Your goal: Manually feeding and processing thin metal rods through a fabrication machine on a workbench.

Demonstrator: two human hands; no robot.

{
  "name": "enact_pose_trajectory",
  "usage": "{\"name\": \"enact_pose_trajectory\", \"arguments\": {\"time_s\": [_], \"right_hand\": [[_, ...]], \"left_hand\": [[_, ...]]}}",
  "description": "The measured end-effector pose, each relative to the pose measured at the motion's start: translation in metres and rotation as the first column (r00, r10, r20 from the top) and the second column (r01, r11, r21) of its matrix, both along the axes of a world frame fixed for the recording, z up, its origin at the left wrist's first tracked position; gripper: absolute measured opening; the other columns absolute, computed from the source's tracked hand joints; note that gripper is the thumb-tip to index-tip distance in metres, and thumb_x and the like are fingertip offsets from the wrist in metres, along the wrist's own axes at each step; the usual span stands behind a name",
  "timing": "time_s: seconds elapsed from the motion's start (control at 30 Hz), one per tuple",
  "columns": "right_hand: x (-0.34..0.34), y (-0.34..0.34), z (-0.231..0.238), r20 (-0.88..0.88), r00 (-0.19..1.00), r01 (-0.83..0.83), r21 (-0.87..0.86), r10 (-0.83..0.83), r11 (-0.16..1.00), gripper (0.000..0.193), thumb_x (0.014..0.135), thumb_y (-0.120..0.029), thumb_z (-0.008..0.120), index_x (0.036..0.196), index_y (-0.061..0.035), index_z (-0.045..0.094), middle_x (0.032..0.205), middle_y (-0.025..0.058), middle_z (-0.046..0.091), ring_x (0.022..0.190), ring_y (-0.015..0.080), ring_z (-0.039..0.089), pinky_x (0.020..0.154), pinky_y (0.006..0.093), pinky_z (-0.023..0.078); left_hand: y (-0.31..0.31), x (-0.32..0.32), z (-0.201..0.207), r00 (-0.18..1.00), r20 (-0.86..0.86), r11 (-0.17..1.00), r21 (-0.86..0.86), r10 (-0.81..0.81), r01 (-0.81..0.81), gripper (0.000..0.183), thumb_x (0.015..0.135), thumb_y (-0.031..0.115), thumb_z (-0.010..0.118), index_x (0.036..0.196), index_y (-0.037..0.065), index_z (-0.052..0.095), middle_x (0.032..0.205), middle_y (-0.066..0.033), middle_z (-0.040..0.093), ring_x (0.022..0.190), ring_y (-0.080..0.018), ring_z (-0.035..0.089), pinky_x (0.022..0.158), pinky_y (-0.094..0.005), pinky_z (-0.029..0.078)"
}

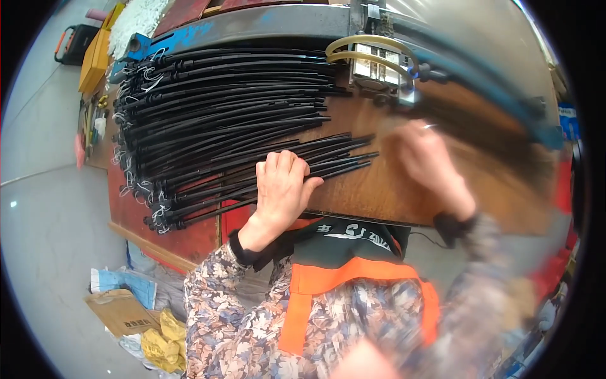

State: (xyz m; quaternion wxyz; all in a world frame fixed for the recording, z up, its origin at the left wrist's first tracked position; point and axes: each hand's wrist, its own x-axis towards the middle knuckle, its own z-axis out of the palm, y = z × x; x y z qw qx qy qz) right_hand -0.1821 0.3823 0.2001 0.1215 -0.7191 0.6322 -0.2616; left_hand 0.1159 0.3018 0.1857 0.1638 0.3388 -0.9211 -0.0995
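Many thin black rods [221, 114] lie side by side on the table, with white cord loops [161, 208] at their left ends. My left hand [281, 186] is over the nearest bunch of black rods [341, 155], its fingers curled around them and its thumb pointing right along them. To the right, my right hand [426, 158] is smeared by motion, just past the rods' right tips and below a small metal clamp unit [379, 69] with yellowish hoses [372, 39]. Whether the right hand holds anything does not show.
A grey metal beam [265, 31] runs along the far side of the brown wooden tabletop [353, 196]. White pellets [136, 25] and a yellow box [95, 60] are at the far left. Cardboard [123, 312] and yellow plastic [164, 341] lie at the lower left.
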Motion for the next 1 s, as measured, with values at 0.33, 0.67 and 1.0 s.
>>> {"name": "enact_pose_trajectory", "arguments": {"time_s": [0.33, 0.67, 1.0], "right_hand": [[0.02, 0.022, -0.004, -0.303, 0.946, 0.074, -0.152, -0.118, 0.986, 0.027, 0.083, -0.009, 0.072, 0.109, -0.01, 0.064, 0.087, 0.0124, 0.061, 0.076, 0.0333, 0.059, 0.066, 0.043, 0.051], [0.012, 0.04, -0.007, 0.212, 0.967, 0.105, 0.167, -0.14, 0.98, 0.036, 0.09, -0.015, 0.072, 0.123, -0.0044, 0.063, 0.09, 0.0175, 0.073, 0.083, 0.0313, 0.072, 0.074, 0.0371, 0.056], [0.019, 0.056, -0.024, 0.137, 0.936, 0.299, 0.183, -0.326, 0.936, 0.035, 0.094, -0.016, 0.068, 0.126, -0.0055, 0.063, 0.073, 0.013, 0.068, 0.066, 0.0266, 0.069, 0.062, 0.038, 0.052]], "left_hand": [[-0.013, -0.005, -0.004, 0.992, -0.039, 0.992, -0.047, -0.122, 0.12, 0.02, 0.084, 0.014, 0.073, 0.097, 0.007, 0.059, 0.087, -0.0076, 0.053, 0.085, -0.028, 0.054, 0.073, -0.0392, 0.048], [-0.014, -0.007, 0.03, 0.959, 0.022, 0.958, 0.041, -0.284, 0.283, 0.025, 0.088, 0.01, 0.069, 0.112, 0.011, 0.063, 0.078, -0.0046, 0.05, 0.072, -0.0212, 0.057, 0.057, -0.0343, 0.051], [-0.012, -0.008, 0.035, 0.944, 0.037, 0.944, 0.059, -0.327, 0.325, 0.023, 0.089, 0.009, 0.068, 0.111, 0.011, 0.063, 0.077, -0.0052, 0.05, 0.07, -0.0223, 0.057, 0.056, -0.0351, 0.05]]}}
